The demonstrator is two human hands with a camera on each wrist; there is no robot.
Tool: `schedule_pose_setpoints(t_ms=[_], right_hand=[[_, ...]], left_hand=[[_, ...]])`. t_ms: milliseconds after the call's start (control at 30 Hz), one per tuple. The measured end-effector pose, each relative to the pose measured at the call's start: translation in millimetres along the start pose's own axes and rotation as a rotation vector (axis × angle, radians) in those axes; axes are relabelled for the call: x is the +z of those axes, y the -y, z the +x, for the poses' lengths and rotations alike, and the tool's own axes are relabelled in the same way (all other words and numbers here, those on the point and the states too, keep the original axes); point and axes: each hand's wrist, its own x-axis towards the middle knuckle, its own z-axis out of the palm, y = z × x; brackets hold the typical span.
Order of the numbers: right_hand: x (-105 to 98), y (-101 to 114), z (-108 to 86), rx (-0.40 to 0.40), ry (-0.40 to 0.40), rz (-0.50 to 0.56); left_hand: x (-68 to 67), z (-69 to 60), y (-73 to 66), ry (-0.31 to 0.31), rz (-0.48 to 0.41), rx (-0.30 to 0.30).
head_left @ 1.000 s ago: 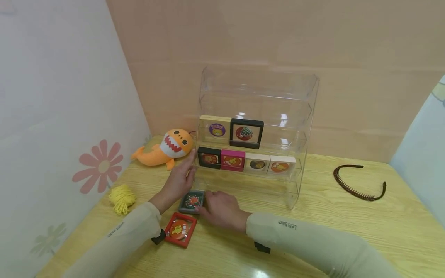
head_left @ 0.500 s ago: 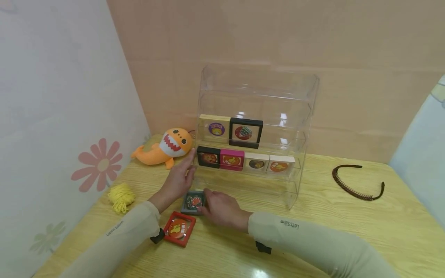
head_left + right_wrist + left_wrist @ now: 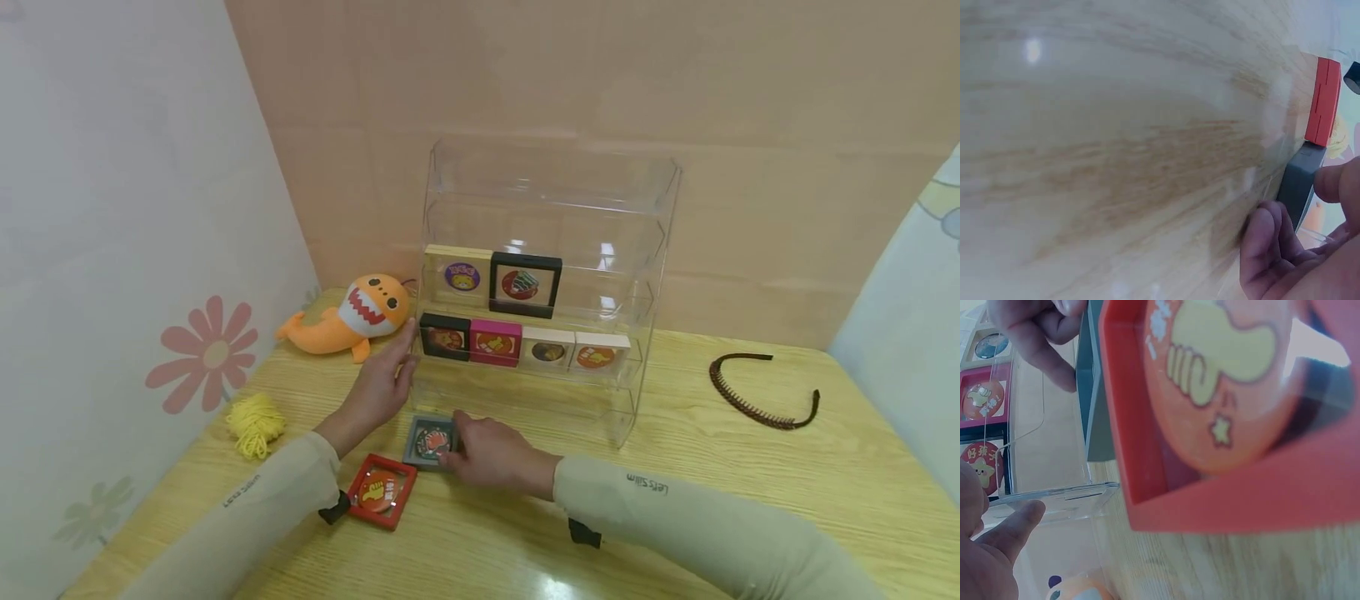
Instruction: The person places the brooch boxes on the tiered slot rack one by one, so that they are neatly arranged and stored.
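My right hand [image 3: 491,454] pinches a grey square frame [image 3: 432,442] with a round badge inside, flat on the table before a clear tiered rack [image 3: 517,396]. In the right wrist view the thumb lies over the grey frame's edge and the other fingers curl beside it. My left hand [image 3: 375,383] touches the rack's left side with its fingers extended. A red square frame [image 3: 382,492] with a thumbs-up badge lies near my left sleeve; it fills much of the left wrist view.
Several framed badges stand on two rack tiers, among them a black frame [image 3: 525,286] and a pink frame [image 3: 496,342]. An orange shark plush [image 3: 348,317] and yellow yarn [image 3: 255,425] lie left. A brown headband [image 3: 750,404] lies right.
My right hand has slid the grey frame to the right along the table. My left hand keeps its place at the rack's side. The head view has shifted slightly.
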Motion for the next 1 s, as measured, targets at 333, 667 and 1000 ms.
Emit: schedule_pose_setpoints(t_ms=[333, 667, 1000], right_hand=[[-5, -8, -9.8, -0.016, 0.005, 0.086], [-3, -9, -21.2, -0.042, -0.11, -0.002], [-5, -10, -36.1, -0.057, -0.231, -0.063]], left_hand=[[-0.8, 0.5, 0.0, 0.006, 0.004, 0.005], [-0.7, 0.0, -0.9, -0.002, -0.001, 0.003], [-0.8, -0.3, -2.8, -0.02, -0.015, 0.017]])
